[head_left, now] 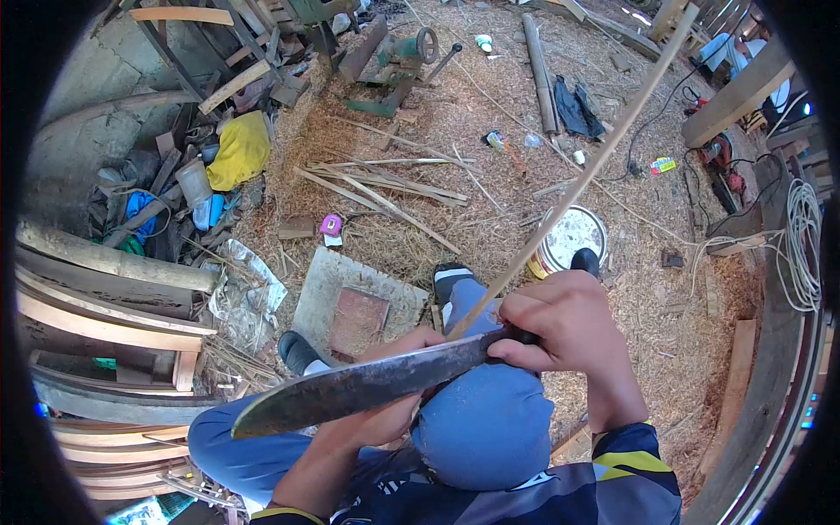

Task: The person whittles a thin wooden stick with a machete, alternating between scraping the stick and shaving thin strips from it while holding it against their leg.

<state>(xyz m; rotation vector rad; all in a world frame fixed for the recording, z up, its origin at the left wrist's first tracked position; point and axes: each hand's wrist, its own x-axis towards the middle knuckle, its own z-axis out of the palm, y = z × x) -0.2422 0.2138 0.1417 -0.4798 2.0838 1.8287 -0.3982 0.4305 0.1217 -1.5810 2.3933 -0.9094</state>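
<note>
In front of my lap, my right hand (564, 324) is closed round the handle of a machete (367, 389). Its long, stained blade points left across my body. My left hand (385, 420) is partly covered by the blade, its fingers wrapped round the lower part of a long thin wooden strip (569, 197). That strip slants up to the far right and passes beside my right hand; its near end is hidden behind the blade. Below the blade is my bent knee (481, 429) in blue trousers.
A board (315, 302) lies near my feet, with a pink tape measure (332, 225) beyond it. Several wooden strips (385, 182) rest on the shavings. A white-topped bucket (573, 241) stands ahead, a green machine (398, 74) farther off. Curved timbers (114, 328) are stacked left; coiled rope (802, 245) hangs right.
</note>
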